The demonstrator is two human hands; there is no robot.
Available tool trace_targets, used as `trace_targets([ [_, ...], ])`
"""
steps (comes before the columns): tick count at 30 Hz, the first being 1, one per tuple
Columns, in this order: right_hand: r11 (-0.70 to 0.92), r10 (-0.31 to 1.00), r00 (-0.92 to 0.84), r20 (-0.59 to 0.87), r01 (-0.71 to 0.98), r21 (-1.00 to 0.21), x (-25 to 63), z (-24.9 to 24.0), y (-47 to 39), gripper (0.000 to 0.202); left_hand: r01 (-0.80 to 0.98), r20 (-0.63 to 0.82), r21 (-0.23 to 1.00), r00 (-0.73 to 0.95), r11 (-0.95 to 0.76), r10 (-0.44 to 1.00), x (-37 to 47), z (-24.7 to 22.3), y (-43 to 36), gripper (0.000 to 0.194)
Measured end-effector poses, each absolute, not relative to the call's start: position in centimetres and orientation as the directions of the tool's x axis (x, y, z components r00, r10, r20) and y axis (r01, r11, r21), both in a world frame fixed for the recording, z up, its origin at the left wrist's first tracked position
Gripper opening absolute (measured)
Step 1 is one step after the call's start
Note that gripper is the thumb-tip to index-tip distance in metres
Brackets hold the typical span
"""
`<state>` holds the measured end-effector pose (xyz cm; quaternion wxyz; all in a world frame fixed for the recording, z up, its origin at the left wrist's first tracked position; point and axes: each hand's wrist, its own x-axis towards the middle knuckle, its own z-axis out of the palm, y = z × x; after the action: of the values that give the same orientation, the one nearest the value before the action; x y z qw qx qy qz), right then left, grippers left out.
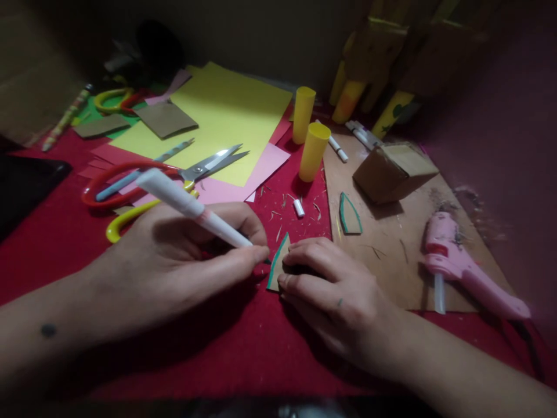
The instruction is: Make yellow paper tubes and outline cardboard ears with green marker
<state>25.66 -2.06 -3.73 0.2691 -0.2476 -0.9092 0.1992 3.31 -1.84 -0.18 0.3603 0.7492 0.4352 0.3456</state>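
My left hand (209,249) is closed round a white marker (183,200), its tip pointing down at the left edge of a small pointed cardboard piece (275,271). That piece has a green line along its left side and lies on the red cloth (243,354). The fingers of my right hand (335,290) press on its right part and hide it. A second cardboard piece (350,216), outlined in green, lies on the brown board to the right. A white marker cap (299,208) rests on the cloth beyond my hands.
Scissors (198,170) and yellow paper (235,104) lie at the back left. Two yellow paper tubes (314,154) stand behind my hands. On the board (369,267) at right are a cardboard box (394,173) and a pink glue gun (461,261). Cardboard figures (369,58) stand behind.
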Motion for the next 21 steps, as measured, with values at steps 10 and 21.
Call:
trace_targets([
  [10,0.747,0.611,-0.657,0.441,0.294,-0.596,25.9,-3.4,-2.3,0.013,0.436,0.198,0.848,0.268,-0.302,0.943,3.4,-0.5,-1.5,0.012],
  [21,0.751,0.659,-0.495,0.566,0.396,-0.528,25.1,-2.3,-3.3,0.039,0.561,0.554,0.426,0.458,-0.710,0.695,4.3,-1.5,-3.3,0.006],
])
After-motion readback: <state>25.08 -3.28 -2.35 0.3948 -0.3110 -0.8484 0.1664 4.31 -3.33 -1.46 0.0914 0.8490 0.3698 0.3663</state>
